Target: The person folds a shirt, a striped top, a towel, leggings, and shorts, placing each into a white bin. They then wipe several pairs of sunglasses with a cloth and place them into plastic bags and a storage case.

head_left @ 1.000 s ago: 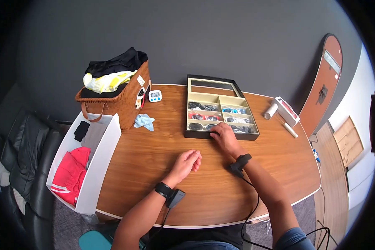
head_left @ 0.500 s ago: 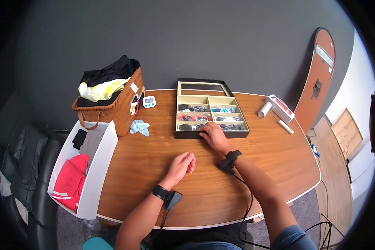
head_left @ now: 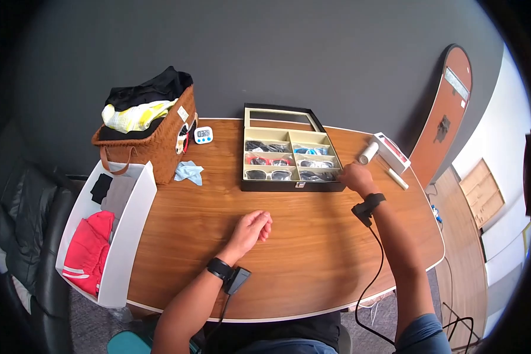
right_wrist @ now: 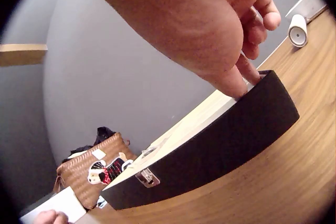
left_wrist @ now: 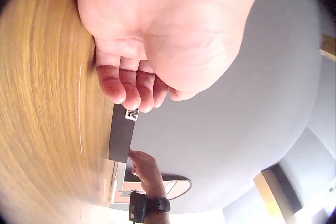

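A black display case stands on the table with its windowed lid raised, its cream compartments holding several pairs of sunglasses, some in clear wrapping. My right hand is at the case's front right corner. In the right wrist view the thumb and a finger dip behind the front wall, and the other fingers curl above; I cannot tell whether they pinch the sunglasses there. A metal clasp sits on the front wall. My left hand rests on the table in front of the case, fingers loosely curled, holding nothing.
Left of the case are a timer, a light blue cloth, a woven basket of clothes and a white bin with folded garments. A white roll, a box and a white stick lie at right.
My right hand has moved right along the case's front edge, from the middle to the right corner, uncovering the clasp and the front left sunglasses. My left hand stays in place.
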Available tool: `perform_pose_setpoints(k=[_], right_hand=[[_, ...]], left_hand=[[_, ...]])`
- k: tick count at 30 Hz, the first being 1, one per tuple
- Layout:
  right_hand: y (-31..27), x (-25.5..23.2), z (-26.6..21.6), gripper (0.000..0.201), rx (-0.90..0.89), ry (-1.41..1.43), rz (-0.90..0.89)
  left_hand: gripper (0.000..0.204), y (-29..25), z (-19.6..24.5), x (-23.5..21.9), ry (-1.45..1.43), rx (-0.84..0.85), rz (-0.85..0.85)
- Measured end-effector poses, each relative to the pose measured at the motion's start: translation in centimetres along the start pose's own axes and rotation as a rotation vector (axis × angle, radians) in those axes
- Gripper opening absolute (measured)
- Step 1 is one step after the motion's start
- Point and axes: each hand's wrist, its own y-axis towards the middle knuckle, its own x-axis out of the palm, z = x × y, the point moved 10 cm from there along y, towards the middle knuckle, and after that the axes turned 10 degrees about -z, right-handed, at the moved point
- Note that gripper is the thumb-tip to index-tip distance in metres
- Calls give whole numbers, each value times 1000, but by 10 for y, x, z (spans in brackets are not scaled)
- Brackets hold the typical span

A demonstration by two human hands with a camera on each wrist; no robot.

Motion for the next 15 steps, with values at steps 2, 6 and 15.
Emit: perform_pose_setpoints(k=[2, 6, 15], right_hand=[[3, 5, -5, 31, 21, -11, -15], [11, 15, 1, 32, 97, 111, -82], [-25, -61, -24, 10, -425, 1381, 37]], left_hand=[[29, 0, 0, 0, 12, -3, 3], [29, -3, 3, 0, -5, 9, 15], [25, 0, 0, -3, -44, 14, 3]])
